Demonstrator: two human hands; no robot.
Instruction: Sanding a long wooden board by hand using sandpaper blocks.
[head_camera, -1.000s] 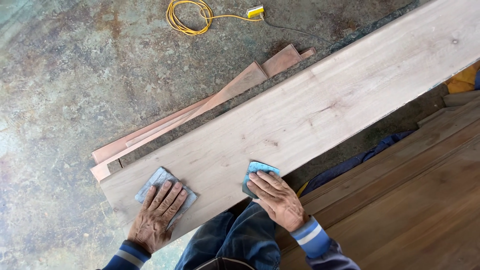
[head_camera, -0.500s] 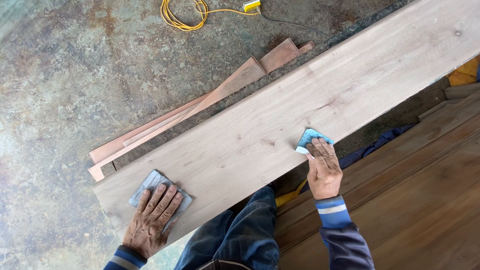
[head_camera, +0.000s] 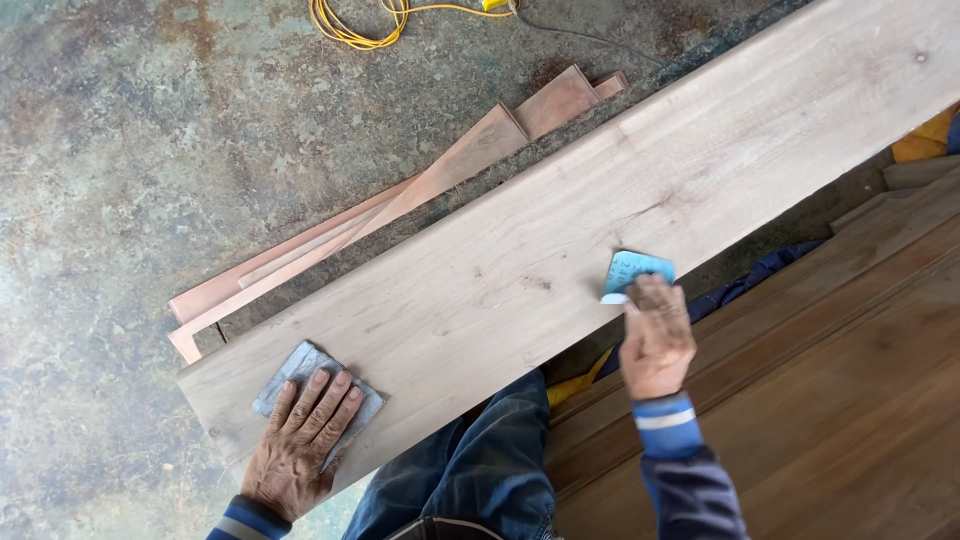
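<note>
Head view: both hands' flat fingers (head_camera: 322, 392) press sandpaper sheets (head_camera: 632, 271) against plank (head_camera: 600, 210).

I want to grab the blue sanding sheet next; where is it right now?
In the head view the blue sanding sheet lies under the right hand's fingertips, at the near edge of the pale plank, right of the frame's middle.

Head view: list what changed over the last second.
The right hand slid its blue sandpaper along the pale plank, from near the knee to farther up its near edge. The left hand stayed flat on the grey sandpaper.
</note>
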